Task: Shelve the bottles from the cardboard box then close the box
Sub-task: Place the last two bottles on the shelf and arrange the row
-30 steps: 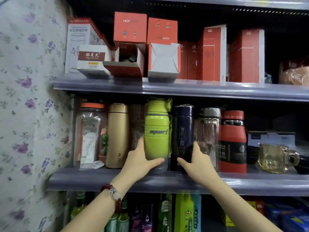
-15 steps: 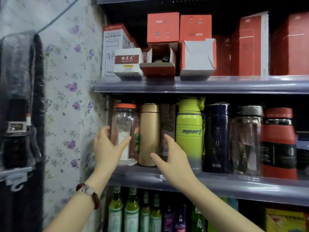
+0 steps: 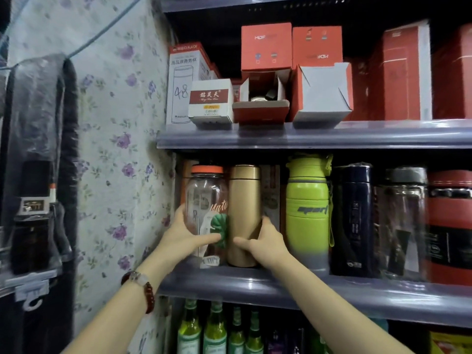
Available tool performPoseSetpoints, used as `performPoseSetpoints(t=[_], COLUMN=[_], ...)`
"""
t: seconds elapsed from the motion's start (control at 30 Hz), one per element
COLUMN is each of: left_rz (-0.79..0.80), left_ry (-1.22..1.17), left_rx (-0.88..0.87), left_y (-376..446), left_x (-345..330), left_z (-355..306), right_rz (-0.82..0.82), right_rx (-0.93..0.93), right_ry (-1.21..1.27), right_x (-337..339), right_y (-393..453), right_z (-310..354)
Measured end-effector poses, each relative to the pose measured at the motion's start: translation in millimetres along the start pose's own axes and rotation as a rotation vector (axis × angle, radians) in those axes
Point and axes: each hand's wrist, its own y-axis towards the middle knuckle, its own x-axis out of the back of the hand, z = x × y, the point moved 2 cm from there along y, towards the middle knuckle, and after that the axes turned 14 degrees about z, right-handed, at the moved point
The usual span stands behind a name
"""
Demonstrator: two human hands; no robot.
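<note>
Left hand (image 3: 182,235) wraps clear plastic jar, orange lid (image 3: 206,213); right hand (image 3: 265,242) grips gold steel flask (image 3: 244,213) at 3 o'clock. Judged light, rigid, slippery; hold low.

Dim shop light, deep shelf shadows, wide-angle edge bending, motion blur at right.

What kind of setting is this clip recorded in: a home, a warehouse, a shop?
Most likely a small retail shop. Assorted drink bottles stand in a row along a grey shelf, boxed cups are stacked on the shelf above, one white box has "48" handwritten on it, perhaps a price, and green glass bottles fill the shelf below.
</note>
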Motion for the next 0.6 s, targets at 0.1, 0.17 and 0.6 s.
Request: performPoseSetpoints(t=[0.1,0.17,0.6], left_rz=[0.137,0.137,0.289], left_ry=[-0.02,-0.029,-0.238], left_rx=[0.021,0.03,0.073], left_y=[4.0,4.4,8.5], left_x=[10.5,11.7,15.6], left_z=[2.9,7.9,21.0], right_rz=[-0.021,-0.02,-0.079], right_rx=[0.007,0.003,0.036], right_ry=[-0.039,-0.027,-0.078], right_x=[-0.8,-0.7,-2.1], right_y=[-0.8,-0.4,-20.2], right_z=[0.2,-0.3,1.4])
